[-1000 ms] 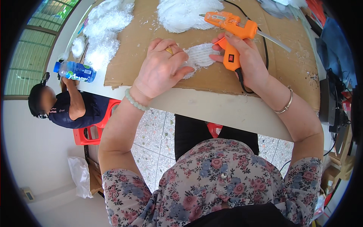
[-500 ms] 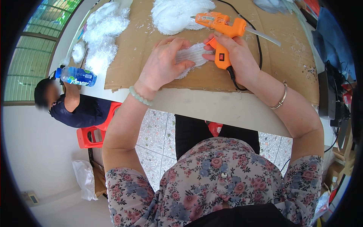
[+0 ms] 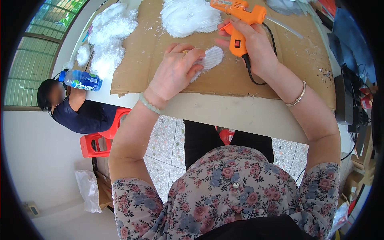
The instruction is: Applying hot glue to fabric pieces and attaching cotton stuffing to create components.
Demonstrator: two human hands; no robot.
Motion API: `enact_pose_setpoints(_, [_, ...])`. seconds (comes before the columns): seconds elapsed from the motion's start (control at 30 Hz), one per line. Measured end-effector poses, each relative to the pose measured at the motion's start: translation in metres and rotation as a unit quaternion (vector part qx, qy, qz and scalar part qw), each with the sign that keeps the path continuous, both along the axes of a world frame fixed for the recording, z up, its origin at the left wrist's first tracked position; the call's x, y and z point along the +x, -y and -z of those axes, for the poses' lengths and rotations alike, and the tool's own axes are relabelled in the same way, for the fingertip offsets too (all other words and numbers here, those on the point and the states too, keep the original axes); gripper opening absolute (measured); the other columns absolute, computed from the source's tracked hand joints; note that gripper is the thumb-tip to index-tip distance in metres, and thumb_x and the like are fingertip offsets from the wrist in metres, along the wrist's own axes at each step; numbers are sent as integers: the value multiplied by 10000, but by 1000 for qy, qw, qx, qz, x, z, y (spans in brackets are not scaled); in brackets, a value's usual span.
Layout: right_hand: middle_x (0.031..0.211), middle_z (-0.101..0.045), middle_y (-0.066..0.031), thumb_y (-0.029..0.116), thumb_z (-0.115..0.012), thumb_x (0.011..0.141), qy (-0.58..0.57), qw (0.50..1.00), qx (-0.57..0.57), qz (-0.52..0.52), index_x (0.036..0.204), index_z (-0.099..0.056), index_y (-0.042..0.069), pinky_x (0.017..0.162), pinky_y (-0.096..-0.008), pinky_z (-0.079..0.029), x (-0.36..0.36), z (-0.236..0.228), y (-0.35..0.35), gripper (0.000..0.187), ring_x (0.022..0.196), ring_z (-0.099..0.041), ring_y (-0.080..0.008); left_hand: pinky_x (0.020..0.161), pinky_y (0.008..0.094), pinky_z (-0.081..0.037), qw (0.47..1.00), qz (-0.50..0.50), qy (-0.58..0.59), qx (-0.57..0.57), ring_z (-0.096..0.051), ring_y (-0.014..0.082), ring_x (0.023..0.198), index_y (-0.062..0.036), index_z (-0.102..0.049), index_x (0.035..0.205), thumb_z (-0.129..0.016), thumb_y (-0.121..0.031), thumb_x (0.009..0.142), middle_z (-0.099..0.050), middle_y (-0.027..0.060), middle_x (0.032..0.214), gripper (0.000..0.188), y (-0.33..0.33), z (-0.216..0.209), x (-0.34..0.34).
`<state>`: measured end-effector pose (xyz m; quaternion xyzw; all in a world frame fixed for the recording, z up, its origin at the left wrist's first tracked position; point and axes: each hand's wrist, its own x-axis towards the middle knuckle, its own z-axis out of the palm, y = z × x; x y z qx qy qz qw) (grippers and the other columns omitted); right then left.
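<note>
My left hand [image 3: 175,71] is closed around one end of a white ribbed fabric piece [image 3: 213,58] with a frayed edge, just above the cardboard. Its other end sticks out past my fingertips toward the right. In my right hand [image 3: 255,45] is an orange hot glue gun [image 3: 237,41], gripped by the handle. A clear glue stick [image 3: 285,27] pokes out of the gun's back, and the nozzle is cut off by the picture's upper edge. Beyond my hands lies a heap of white fabric pieces [image 3: 188,18].
A brown cardboard sheet [image 3: 140,66] covers much of the white table [image 3: 224,112]. Fluffy white fibre [image 3: 112,38] and a blue-capped bottle [image 3: 82,80] lie at left. The gun's black cord [image 3: 252,74] curls over the cardboard. A person [image 3: 82,110] sits at the far left.
My right hand has moved the glue gun up and away from the fabric piece, with two fingers now stretched out. My left hand keeps its hold, slightly shifted.
</note>
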<state>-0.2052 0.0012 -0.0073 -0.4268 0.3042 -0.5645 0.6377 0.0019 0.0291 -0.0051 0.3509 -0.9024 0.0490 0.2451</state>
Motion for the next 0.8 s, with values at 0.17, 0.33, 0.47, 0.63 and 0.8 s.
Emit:
enact_pose_setpoints(0.17, [1016,-598,-95,275,-516,921,-111,993,-20,-43,1118,-525,9,804,-325,-527,11,-8,12,331,934,-597,-170,879,418,-414,1000,0,-10,6,-597,272,917,-70,-561,958,-688,-43,705,-650,76,793,285,1,3,2])
enact_pose_setpoints(0.33, [1003,-603,-85,318,-543,906,-143,985,-31,-88,1111,-538,10,788,-311,-521,20,-5,19,370,946,-591,-154,886,419,-410,1000,-10,-23,6,-596,282,919,-77,-564,948,-687,-51,711,-652,79,798,267,1,8,2])
enact_pose_setpoints(0.47, [995,-602,-83,303,-543,910,-153,983,-12,-100,1110,-538,7,783,-313,-528,17,-4,11,357,940,-586,-144,893,419,-406,999,-17,-34,14,-596,291,918,-78,-565,946,-688,-59,715,-656,79,800,263,2,12,4])
enact_pose_setpoints(0.63, [994,-602,-77,291,-543,915,-158,981,-18,-106,1096,-545,11,786,-319,-535,9,-1,9,334,930,-585,-142,890,416,-407,998,-16,-62,19,-593,297,912,-77,-568,940,-690,-64,714,-656,77,797,258,3,16,6])
enact_pose_setpoints(0.8, [996,-601,-67,285,-538,920,-193,976,-25,-97,1078,-554,12,795,-311,-530,9,-8,6,316,918,-583,-141,884,413,-411,998,-25,-54,19,-592,301,900,-81,-571,936,-695,-64,709,-656,72,806,259,3,16,6])
